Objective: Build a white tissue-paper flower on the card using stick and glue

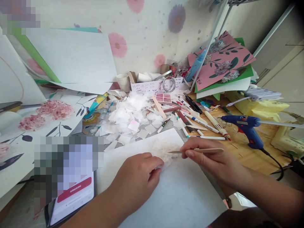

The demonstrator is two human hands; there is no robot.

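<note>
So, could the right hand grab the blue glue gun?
Probably yes: the glue gun lies in the open just beyond the right hand, nothing between them, though that hand is pinching a wooden stick.

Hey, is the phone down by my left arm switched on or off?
On. The phone lies face up, its screen lit white with a red button showing; the upper part of it is blurred.
</note>
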